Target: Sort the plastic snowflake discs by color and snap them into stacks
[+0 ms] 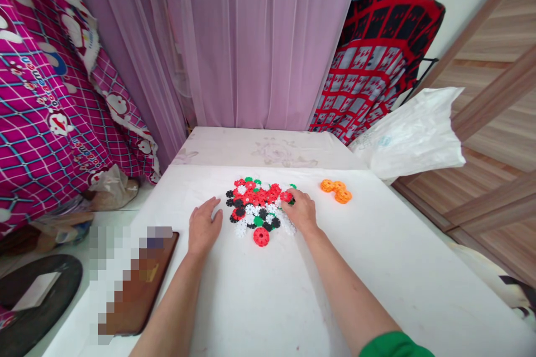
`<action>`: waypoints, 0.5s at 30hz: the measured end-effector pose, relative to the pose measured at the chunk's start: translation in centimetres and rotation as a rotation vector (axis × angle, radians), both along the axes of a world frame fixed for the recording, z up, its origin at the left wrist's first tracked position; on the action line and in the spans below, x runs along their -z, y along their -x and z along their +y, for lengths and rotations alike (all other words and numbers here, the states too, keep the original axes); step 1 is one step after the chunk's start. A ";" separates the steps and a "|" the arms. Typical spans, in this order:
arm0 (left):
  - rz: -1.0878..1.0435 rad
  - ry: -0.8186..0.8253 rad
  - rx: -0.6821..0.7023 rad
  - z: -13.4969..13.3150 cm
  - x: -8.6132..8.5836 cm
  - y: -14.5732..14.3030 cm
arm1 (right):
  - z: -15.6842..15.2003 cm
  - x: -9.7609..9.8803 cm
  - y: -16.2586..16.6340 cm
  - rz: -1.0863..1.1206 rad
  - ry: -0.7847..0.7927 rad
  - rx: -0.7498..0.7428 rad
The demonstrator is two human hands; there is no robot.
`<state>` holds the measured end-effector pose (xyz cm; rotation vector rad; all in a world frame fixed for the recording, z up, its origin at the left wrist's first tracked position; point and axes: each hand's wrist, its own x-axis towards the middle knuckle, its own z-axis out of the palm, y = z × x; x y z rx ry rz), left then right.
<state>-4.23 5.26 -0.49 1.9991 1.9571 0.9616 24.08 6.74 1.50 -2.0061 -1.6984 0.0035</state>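
Note:
A pile of small snowflake-shaped plastic discs [256, 203] in red, white, black and green lies on the white table [293, 290]. My left hand [204, 226] rests flat on the table just left of the pile, fingers stretched out and holding nothing. My right hand [300, 210] lies on the pile's right edge, its fingers curled over a red disc [286, 196]. One red disc [261, 236] sits alone at the pile's near side. A small cluster of orange discs [336, 190] lies apart to the right.
A brown tablet-like object [138, 284] lies near the table's left edge. A white plastic bag [412, 136] sits at the far right corner. Pink curtains [234, 39] hang behind, patterned bedding [50, 95] is at left, a red and black blanket [377, 61] at right.

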 end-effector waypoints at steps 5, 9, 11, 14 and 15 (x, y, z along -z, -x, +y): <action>0.004 0.010 0.008 0.0 0.1 0.0 | -2.8 -0.1 0.6 0.116 -0.265 -0.113; 0.009 0.007 0.003 -0.1 0.1 0.0 | -7.1 -0.3 3.3 0.176 -0.353 -0.398; 0.011 0.006 0.002 -0.1 0.1 0.0 | -8.6 -0.1 4.4 0.151 -0.365 -0.460; 0.007 0.009 0.003 -0.1 0.1 0.1 | -9.4 0.2 5.2 0.110 -0.381 -0.492; 0.005 0.009 0.004 -0.1 0.1 0.1 | -9.4 0.3 5.3 0.100 -0.380 -0.499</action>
